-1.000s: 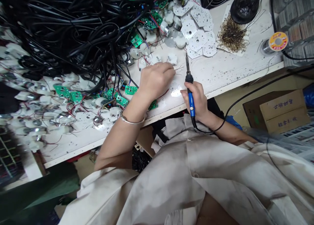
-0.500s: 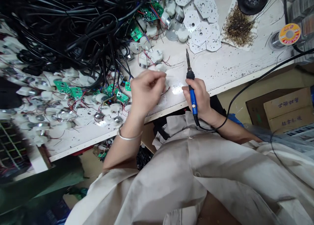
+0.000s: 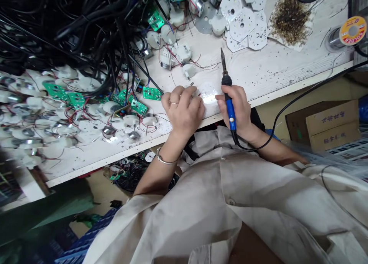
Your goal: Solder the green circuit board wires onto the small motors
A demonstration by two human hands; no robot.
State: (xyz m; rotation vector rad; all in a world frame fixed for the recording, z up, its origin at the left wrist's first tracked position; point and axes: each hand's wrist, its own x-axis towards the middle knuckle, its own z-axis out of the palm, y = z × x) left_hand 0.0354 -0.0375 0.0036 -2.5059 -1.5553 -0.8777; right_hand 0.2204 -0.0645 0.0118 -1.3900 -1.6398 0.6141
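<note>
My right hand is wrapped round the blue handle of a soldering iron, whose dark metal tip points up and away over the bench. To its left, my left hand rests palm down near the bench's front edge with its fingers curled under. Whatever those fingers press on or hold is hidden. A shiny white round plate lies between the two hands. Just beyond my left fingers sits a small white motor with thin wires. A green circuit board lies left of that hand.
Black cables heap at the back left above several white motors with red wires. White perforated plates are stacked at the back. Further right are a sheet with brown grains and a solder spool. The iron's cord hangs past the bench edge.
My left hand has moved right and turned from a pinch to palm down on the bench. The soldering iron stays in my right hand, with little movement. The camera view has shifted slightly.
</note>
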